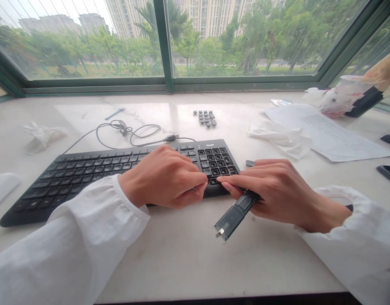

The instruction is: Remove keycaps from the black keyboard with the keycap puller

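A black keyboard (96, 169) lies at a slant on the table, many of its number-pad keycaps off and the sockets bare. My left hand (169, 178) is closed, its thumb and index finger pressed together at the number pad's lower left; what they hold, if anything, is hidden. In my right hand (277, 186) is a dark stick-shaped tool (236, 216) with a small metal tip pointing toward me. That hand's index fingertip touches the number pad's bottom row, close to my left fingers. A small dark piece (250, 162) shows just beyond the right knuckles.
Loose keycaps (205, 117) sit in rows behind the keyboard. A coiled cable (121, 129) lies behind it, near a thin blue strip (115, 114). Crumpled tissues (44, 136), paper sheets (328, 131), a plastic bag (341, 95) and a phone-like dark object (388, 173) lie around. A window stands behind.
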### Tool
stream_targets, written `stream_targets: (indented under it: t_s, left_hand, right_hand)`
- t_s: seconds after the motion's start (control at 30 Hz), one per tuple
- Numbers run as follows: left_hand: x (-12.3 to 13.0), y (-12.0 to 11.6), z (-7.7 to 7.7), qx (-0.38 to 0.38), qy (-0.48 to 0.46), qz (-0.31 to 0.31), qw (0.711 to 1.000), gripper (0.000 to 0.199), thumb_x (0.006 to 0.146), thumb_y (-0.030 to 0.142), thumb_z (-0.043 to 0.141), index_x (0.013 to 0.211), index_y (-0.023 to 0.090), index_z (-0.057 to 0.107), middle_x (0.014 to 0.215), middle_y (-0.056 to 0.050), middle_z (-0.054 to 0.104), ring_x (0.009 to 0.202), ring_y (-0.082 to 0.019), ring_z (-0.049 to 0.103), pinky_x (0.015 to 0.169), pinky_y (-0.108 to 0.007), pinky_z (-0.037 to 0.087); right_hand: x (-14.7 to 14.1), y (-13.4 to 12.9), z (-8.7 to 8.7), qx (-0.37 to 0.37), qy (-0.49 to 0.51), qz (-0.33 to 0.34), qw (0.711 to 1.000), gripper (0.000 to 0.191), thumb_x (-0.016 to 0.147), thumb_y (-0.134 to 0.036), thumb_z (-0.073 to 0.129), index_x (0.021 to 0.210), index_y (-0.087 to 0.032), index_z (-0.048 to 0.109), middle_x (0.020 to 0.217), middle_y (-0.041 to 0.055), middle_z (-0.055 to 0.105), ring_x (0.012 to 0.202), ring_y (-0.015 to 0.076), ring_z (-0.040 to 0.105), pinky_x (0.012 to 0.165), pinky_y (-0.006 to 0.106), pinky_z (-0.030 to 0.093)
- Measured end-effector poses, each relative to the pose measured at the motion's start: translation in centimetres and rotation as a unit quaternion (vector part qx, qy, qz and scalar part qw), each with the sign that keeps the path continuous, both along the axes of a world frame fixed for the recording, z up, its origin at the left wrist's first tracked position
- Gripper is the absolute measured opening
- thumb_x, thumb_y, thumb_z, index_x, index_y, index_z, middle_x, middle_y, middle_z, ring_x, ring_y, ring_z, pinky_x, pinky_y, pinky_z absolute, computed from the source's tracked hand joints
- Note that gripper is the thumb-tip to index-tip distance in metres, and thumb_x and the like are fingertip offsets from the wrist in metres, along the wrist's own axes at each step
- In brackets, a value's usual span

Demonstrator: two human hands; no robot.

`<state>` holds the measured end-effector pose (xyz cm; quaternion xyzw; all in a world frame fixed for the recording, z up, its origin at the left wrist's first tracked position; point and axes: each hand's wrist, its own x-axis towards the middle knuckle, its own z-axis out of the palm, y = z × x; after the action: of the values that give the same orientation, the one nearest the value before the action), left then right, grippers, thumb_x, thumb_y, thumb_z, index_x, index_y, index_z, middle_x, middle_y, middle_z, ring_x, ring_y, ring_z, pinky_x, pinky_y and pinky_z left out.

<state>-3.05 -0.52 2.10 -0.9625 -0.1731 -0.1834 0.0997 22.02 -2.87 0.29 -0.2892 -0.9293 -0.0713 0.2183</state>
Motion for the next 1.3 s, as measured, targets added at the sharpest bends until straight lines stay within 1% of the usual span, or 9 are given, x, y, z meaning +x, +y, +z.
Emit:
stream_targets:
  t_s: [0.17, 0.33, 0.53, 0.83, 0.93, 1.1, 1.3]
  left_hand:
    - [-0.09, 0.15, 0.12, -0.01, 0.023, 0.011, 1.0, 0.023, 0.085, 0.018, 0.048, 0.071, 0.02, 0.065, 0.054, 0.004, 0.06, 0.048, -0.008, 0.05, 0.048, -0.023, 0.032]
    - [-0.19, 0.21, -0.07, -0.006, 0.022, 0.009, 1.0, 0.024, 0.088, 0.02, 0.047, 0.072, 0.02, 0.066, 0.056, 0.003, 0.062, 0.05, -0.009, 0.054, 0.048, -0.023, 0.034]
    - [-0.08, 0.14, -0.2, -0.004, 0.021, 0.013, 1.0, 0.028, 0.09, 0.023, 0.047, 0.072, 0.02, 0.068, 0.056, 0.002, 0.063, 0.051, -0.01, 0.057, 0.048, -0.024, 0.035]
    - [0.04, 0.01, -0.1, -0.004, 0.029, 0.02, 0.999, 0.029, 0.091, 0.024, 0.047, 0.071, 0.02, 0.067, 0.056, 0.003, 0.062, 0.051, -0.009, 0.055, 0.047, -0.024, 0.034]
    - [0.06, 0.01, -0.11, -0.004, 0.028, 0.021, 0.999, 0.029, 0.091, 0.024, 0.047, 0.07, 0.02, 0.067, 0.056, 0.003, 0.062, 0.05, -0.009, 0.055, 0.047, -0.024, 0.034]
    - [0.09, 0.02, -0.11, -0.006, 0.022, 0.02, 1.0, 0.028, 0.09, 0.023, 0.047, 0.071, 0.019, 0.067, 0.055, 0.003, 0.061, 0.049, -0.009, 0.054, 0.047, -0.023, 0.034]
    - [0.17, -0.02, -0.04, 0.012, 0.013, 0.014, 1.0, 0.03, 0.091, 0.023, 0.046, 0.068, 0.018, 0.064, 0.053, 0.003, 0.06, 0.049, -0.008, 0.054, 0.047, -0.023, 0.034]
  right_hand:
    - [0.0, 0.02, -0.05, -0.008, 0.006, -0.008, 1.0, 0.02, 0.084, -0.015, 0.054, 0.085, -0.023, 0.072, 0.055, -0.0036, 0.06, 0.046, 0.0091, 0.043, 0.059, 0.025, 0.03]
    - [-0.16, -0.1, -0.19, -0.018, 0.01, -0.019, 1.0, 0.02, 0.086, -0.017, 0.054, 0.086, -0.024, 0.073, 0.058, -0.0023, 0.064, 0.049, 0.01, 0.05, 0.059, 0.025, 0.032]
    - [-0.53, -0.34, -0.35, -0.014, 0.015, -0.047, 0.999, 0.02, 0.09, -0.022, 0.054, 0.097, -0.023, 0.073, 0.068, -0.0001, 0.072, 0.053, 0.0119, 0.059, 0.059, 0.025, 0.036]
    - [-0.73, -0.27, -0.28, 0.007, 0.004, -0.054, 0.999, 0.02, 0.09, -0.023, 0.054, 0.098, -0.022, 0.073, 0.06, -0.0007, 0.068, 0.049, 0.0119, 0.057, 0.056, 0.025, 0.035]
    - [-0.73, -0.29, -0.23, 0.01, 0.006, -0.051, 0.999, 0.02, 0.09, -0.024, 0.054, 0.097, -0.022, 0.073, 0.061, -0.0006, 0.069, 0.049, 0.0114, 0.057, 0.056, 0.025, 0.035]
    - [-0.66, -0.33, -0.17, 0.002, 0.015, -0.036, 0.999, 0.019, 0.091, -0.025, 0.055, 0.095, -0.022, 0.073, 0.066, -0.0007, 0.072, 0.051, 0.0103, 0.058, 0.057, 0.025, 0.035]
    - [-0.59, -0.41, -0.06, -0.011, 0.009, -0.034, 0.999, 0.021, 0.091, -0.023, 0.054, 0.089, -0.022, 0.074, 0.063, -0.0013, 0.069, 0.05, 0.0096, 0.056, 0.057, 0.025, 0.034]
